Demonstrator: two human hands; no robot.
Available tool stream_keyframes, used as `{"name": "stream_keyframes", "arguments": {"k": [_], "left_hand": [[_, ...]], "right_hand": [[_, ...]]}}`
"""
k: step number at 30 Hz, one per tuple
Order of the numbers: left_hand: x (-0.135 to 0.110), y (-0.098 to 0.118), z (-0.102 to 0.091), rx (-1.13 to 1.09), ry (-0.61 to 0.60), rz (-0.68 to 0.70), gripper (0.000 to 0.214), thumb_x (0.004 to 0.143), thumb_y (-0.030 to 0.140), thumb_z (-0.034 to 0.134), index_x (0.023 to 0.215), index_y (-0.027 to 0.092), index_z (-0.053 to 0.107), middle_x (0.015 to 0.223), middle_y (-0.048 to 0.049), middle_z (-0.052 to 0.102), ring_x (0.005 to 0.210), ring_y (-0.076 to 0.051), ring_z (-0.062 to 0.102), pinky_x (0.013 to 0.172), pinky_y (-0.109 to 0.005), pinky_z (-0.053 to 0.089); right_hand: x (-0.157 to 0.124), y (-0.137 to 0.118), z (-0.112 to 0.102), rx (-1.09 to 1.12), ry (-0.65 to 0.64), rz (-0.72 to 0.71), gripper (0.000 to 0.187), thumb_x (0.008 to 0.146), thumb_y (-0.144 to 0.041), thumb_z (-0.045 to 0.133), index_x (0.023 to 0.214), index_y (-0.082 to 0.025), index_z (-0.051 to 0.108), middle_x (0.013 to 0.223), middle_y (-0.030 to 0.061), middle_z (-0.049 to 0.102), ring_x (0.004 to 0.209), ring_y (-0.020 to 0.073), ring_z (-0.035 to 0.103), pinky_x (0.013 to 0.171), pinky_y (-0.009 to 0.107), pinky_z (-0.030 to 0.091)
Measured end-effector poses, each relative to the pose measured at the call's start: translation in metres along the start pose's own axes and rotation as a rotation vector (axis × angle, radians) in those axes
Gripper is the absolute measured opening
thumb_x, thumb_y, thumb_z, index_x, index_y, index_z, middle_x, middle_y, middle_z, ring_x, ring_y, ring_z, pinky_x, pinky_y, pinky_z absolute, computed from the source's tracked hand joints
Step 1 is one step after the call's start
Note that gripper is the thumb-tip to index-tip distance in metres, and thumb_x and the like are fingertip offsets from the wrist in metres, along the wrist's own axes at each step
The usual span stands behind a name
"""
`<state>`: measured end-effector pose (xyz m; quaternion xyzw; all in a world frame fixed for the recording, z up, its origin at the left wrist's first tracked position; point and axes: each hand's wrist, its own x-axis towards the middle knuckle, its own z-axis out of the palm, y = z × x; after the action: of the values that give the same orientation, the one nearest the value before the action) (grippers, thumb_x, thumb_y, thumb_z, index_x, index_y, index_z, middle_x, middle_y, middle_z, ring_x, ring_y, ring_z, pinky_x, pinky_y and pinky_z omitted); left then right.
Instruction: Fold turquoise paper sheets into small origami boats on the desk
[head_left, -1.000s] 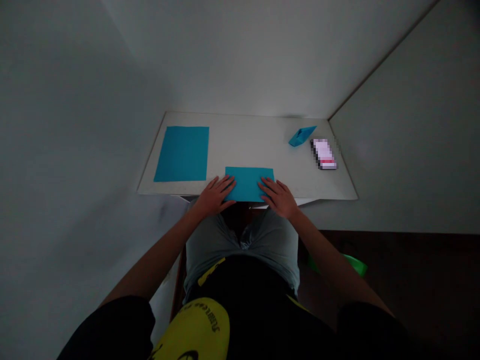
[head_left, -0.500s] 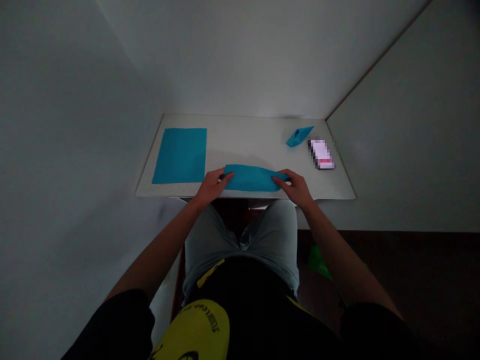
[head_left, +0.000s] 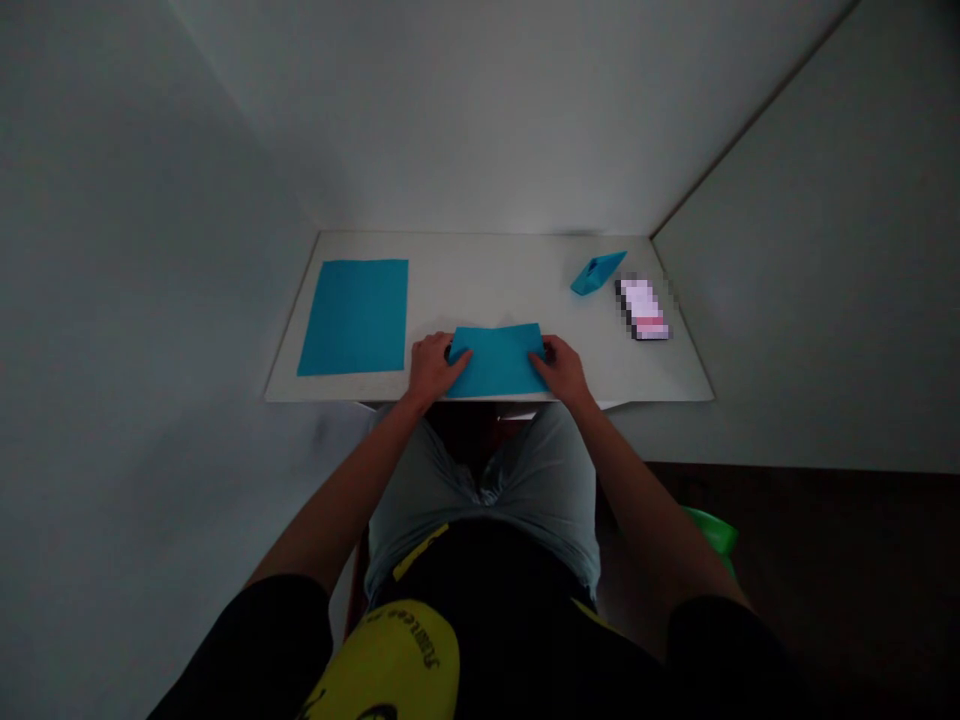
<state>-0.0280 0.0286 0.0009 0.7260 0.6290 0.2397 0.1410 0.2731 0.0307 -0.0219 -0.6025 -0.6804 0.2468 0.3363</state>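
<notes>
Between my hands, at the front edge of the white table, is a piece of blue paper (head_left: 499, 362) that looks folded. Its left side is pinched by my left hand (head_left: 435, 368), thumb on the near face and fingers behind. On the opposite side my right hand (head_left: 561, 368) grips it the same way, its fingers partly hidden by the sheet. A flat blue sheet of paper (head_left: 355, 318) lies to the left of my left hand. Farther back on the right stands a folded blue paper boat (head_left: 598, 273).
A phone (head_left: 643, 309), blurred by pixelation, lies right of the paper boat. The white tabletop (head_left: 487, 275) meets a wall at the back and a panel (head_left: 810, 260) on the right. A green container (head_left: 712, 532) is below on the right, partly behind my forearm.
My hands have come closer together, the right one moving left. The paper between them now appears narrower and taller, with straighter edges. The view has shifted slightly.
</notes>
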Motion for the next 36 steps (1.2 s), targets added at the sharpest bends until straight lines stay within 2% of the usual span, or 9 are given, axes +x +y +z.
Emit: {"name": "stream_keyframes", "arguments": {"k": [5,10,13,16,20,25,29,33,36], "left_hand": [[-0.003,0.001,-0.002,-0.04,-0.051,0.137,0.052,0.098,0.043,0.071,0.142,0.016,0.068,0.146,-0.0161,0.072,0.136,-0.034,0.064,0.119,-0.05,0.047],[-0.021,0.019,0.005,0.038,-0.151,0.338,0.064,0.108,0.048,0.056,0.164,0.017,0.052,0.175,-0.0134,0.048,0.162,-0.03,0.044,0.135,-0.05,0.033],[-0.032,0.028,0.014,0.158,-0.226,0.418,0.071,0.112,0.053,0.046,0.169,0.012,0.044,0.181,-0.0161,0.035,0.171,-0.032,0.029,0.141,-0.052,0.022],[-0.035,0.031,0.019,0.232,-0.268,0.459,0.079,0.113,0.057,0.04,0.173,0.005,0.035,0.183,-0.0194,0.027,0.173,-0.033,0.023,0.142,-0.053,0.016],[-0.032,0.029,0.019,0.244,-0.294,0.47,0.081,0.113,0.059,0.036,0.174,0.005,0.032,0.183,-0.0199,0.028,0.173,-0.033,0.022,0.142,-0.054,0.017],[-0.032,0.031,0.018,0.247,-0.275,0.463,0.083,0.114,0.062,0.031,0.174,0.004,0.032,0.182,-0.0207,0.029,0.173,-0.031,0.023,0.143,-0.051,0.016],[-0.033,0.03,0.017,0.239,-0.272,0.477,0.09,0.111,0.069,0.037,0.174,0.005,0.031,0.183,-0.021,0.025,0.173,-0.032,0.022,0.143,-0.051,0.015],[-0.033,0.024,0.011,0.212,-0.315,0.527,0.1,0.105,0.075,0.047,0.174,0.004,0.031,0.183,-0.0215,0.025,0.173,-0.034,0.022,0.143,-0.054,0.015],[-0.033,0.016,0.003,0.169,-0.35,0.555,0.093,0.106,0.07,0.053,0.173,0.008,0.036,0.181,-0.02,0.032,0.172,-0.032,0.026,0.142,-0.054,0.018]], "right_hand": [[0.0,-0.001,0.001,-0.055,0.06,-0.05,0.033,0.091,-0.04,0.066,0.117,-0.02,0.073,0.104,0.011,0.074,0.091,0.0283,0.065,0.088,0.044,0.057],[-0.003,-0.002,0.003,-0.076,0.069,-0.074,0.032,0.095,-0.038,0.063,0.119,-0.02,0.073,0.107,0.012,0.072,0.093,0.0291,0.066,0.089,0.045,0.058],[-0.003,-0.001,0.003,-0.101,0.078,-0.1,0.031,0.096,-0.037,0.062,0.12,-0.02,0.074,0.111,0.0136,0.074,0.098,0.0308,0.067,0.092,0.047,0.059],[-0.004,-0.003,0.002,-0.141,0.074,-0.151,0.034,0.099,-0.034,0.059,0.125,-0.02,0.075,0.121,0.0155,0.077,0.111,0.0332,0.069,0.103,0.051,0.057],[-0.012,-0.013,0.002,-0.244,-0.024,-0.264,0.046,0.106,-0.037,0.055,0.147,-0.021,0.069,0.152,0.0138,0.071,0.139,0.0333,0.065,0.119,0.056,0.048],[-0.036,-0.025,0.005,-0.426,-0.258,-0.451,0.064,0.113,-0.051,0.045,0.17,-0.022,0.047,0.174,0.0125,0.049,0.163,0.0309,0.046,0.133,0.057,0.033],[-0.048,-0.023,0.005,-0.489,-0.291,-0.479,0.073,0.115,-0.055,0.038,0.177,-0.018,0.031,0.18,0.015,0.037,0.167,0.0302,0.039,0.136,0.055,0.03],[-0.051,-0.02,-0.002,-0.473,-0.315,-0.483,0.081,0.112,-0.063,0.046,0.178,-0.021,0.028,0.18,0.0147,0.037,0.165,0.0316,0.042,0.135,0.056,0.032],[-0.053,-0.021,-0.008,-0.443,-0.326,-0.473,0.082,0.11,-0.063,0.052,0.177,-0.021,0.032,0.179,0.0154,0.039,0.163,0.0334,0.044,0.134,0.058,0.035]]}}
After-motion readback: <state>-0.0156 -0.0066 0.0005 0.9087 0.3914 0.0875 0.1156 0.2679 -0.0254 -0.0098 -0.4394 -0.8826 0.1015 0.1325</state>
